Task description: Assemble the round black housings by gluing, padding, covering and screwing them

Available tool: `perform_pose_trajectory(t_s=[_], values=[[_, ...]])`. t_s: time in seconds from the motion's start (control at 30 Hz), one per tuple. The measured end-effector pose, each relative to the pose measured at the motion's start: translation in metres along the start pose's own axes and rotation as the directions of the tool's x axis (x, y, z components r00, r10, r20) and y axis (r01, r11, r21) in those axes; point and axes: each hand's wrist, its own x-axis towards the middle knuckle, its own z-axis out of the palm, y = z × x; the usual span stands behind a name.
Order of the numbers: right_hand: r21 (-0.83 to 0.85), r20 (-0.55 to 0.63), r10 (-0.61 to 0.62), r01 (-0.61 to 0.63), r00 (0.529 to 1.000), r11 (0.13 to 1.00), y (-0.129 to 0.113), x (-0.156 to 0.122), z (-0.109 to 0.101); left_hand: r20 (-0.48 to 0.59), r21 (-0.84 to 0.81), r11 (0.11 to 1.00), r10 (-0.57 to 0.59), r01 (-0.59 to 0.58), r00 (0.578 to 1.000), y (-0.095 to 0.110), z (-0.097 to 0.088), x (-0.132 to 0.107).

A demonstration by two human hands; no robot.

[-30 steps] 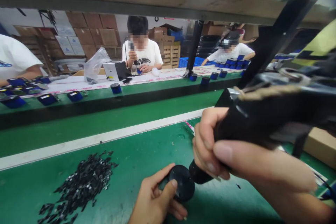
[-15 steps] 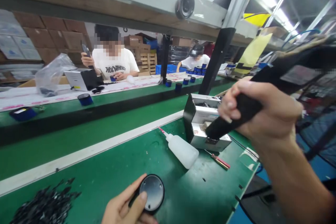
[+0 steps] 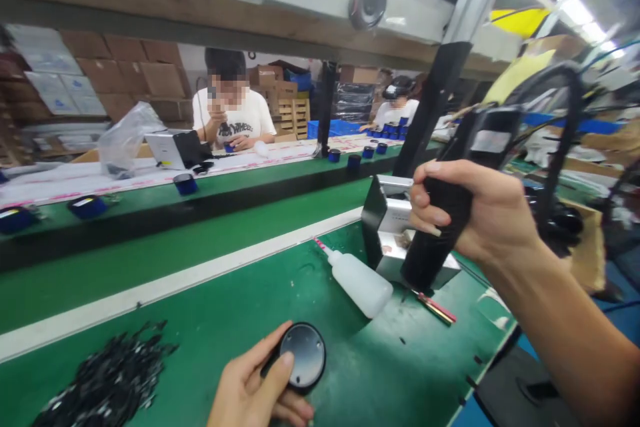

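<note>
My left hand [image 3: 255, 387] sits at the bottom middle, thumb and fingers closed round a round black disc [image 3: 303, 355] that rests on the green mat [image 3: 225, 320]. My right hand [image 3: 475, 213] is raised at the right and wraps a black electric screwdriver [image 3: 450, 207], held nearly upright. Its lower end hangs just over the silver and black box [image 3: 395, 227], well to the right of the disc. A black cable [image 3: 560, 140] loops from the tool's top.
A white squeeze bottle [image 3: 357, 280] lies beside the box, with a thin red tool [image 3: 437, 308] near it. A heap of small black parts [image 3: 105, 383] covers the mat's left. Blue and black cylinders [image 3: 186, 183] stand along the far conveyor, where other people work.
My right hand has lifted the screwdriver off the disc and swung it right and upright over the silver box. My left hand has kept hold of the disc.
</note>
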Motion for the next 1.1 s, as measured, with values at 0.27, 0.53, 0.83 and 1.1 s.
perform_pose_trajectory(t_s=[0.27, 0.53, 0.83, 1.1], values=[[0.268, 0.393, -0.035, -0.078, 0.919, 0.960, 0.027, -0.028, 0.109, 0.052, -0.096, 0.994, 0.065, -0.060, 0.997, -0.015, -0.004, 0.006], [0.224, 0.414, -0.049, -0.050, 0.909, 0.973, 0.047, -0.026, 0.117, 0.064, -0.137, 0.987, 0.088, -0.079, 0.994, -0.023, -0.004, 0.009], [0.066, 0.626, 0.056, -0.125, 0.778, 0.990, 0.051, -0.028, 0.121, -0.004, -0.158, 0.986, 0.046, -0.046, 0.999, -0.024, -0.002, 0.009], [-0.027, 0.516, 0.022, -0.009, 0.856, 1.000, 0.031, -0.037, 0.116, -0.039, -0.005, 1.000, 0.014, -0.014, 0.999, 0.002, 0.004, -0.003]])
